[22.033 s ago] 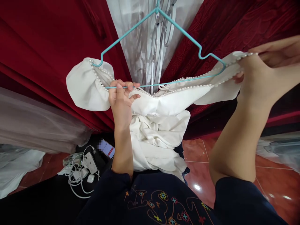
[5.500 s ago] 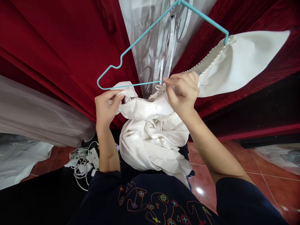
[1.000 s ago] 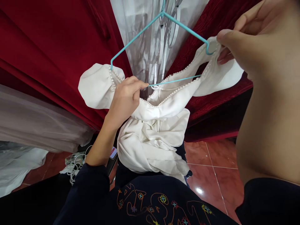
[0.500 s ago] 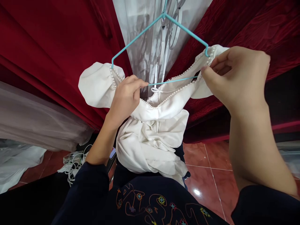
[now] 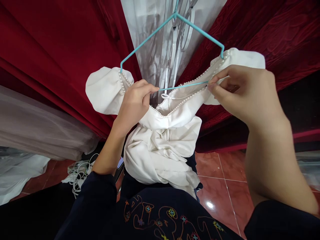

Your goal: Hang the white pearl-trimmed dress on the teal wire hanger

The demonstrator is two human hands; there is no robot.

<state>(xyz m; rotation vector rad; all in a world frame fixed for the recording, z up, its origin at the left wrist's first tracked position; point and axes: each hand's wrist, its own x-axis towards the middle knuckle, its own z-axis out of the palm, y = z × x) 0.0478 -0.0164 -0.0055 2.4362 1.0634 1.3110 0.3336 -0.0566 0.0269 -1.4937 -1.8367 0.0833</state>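
Head view: the white dress (image 5: 157, 122) hangs by its puff sleeves (image 5: 102, 90) on the turquoise hanger (image 5: 175, 15), the skirt (image 5: 160, 160) bunched below. The left hand (image 5: 136, 101) grips the bottom bar (image 5: 183, 86); the right hand (image 5: 243, 93) pinches at this bar beside the pearl trim (image 5: 165, 115). If the 2 hands pull unevenly, a sleeve could slip off, or pearls could catch. Whether the right fingers also pinch cloth, I cannot tell; the hanger's top is cut off.

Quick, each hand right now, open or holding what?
Left hand: closed on the hanger.
Right hand: fingertips pinched together where hanger meets dress; which it grips, I can't tell.
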